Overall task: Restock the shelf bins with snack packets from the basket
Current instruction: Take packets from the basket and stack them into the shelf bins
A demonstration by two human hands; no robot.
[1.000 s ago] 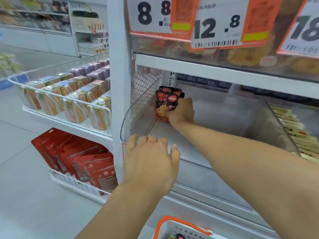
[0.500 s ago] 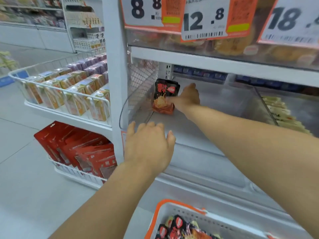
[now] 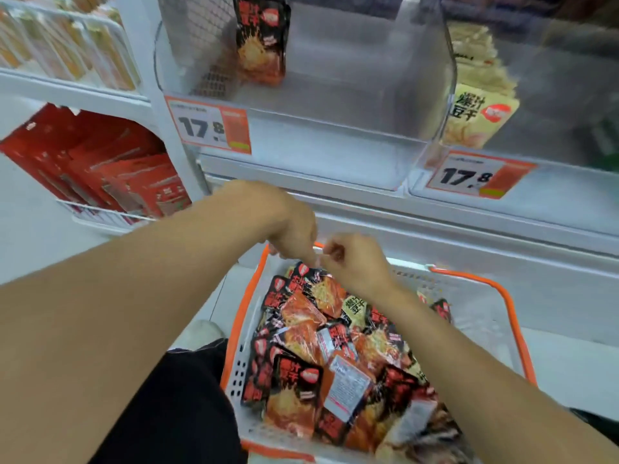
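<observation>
A white basket with an orange rim (image 3: 504,298) sits low in front of me, heaped with several black-and-red snack packets (image 3: 311,373). Both my hands meet over its far end. My right hand (image 3: 355,262) is curled and pinches the top edge of one packet (image 3: 323,288). The fingers of my left hand (image 3: 289,226) hang down to the same spot, but their grip is hidden. Up on the shelf, a clear bin (image 3: 351,95) holds one black-and-red packet (image 3: 261,41), upright against its left wall.
The bin to the right holds yellow packets (image 3: 479,115). Orange 17.8 price tags (image 3: 209,128) hang on the bin fronts. Red boxes (image 3: 100,172) fill a low wire rack at left, with cartons (image 3: 67,45) above. My black-trousered knee (image 3: 177,396) is beside the basket.
My right hand let go of the packet in the bin and came down to the basket. My left hand left the bin's front edge and dropped there too. My view tilted down.
</observation>
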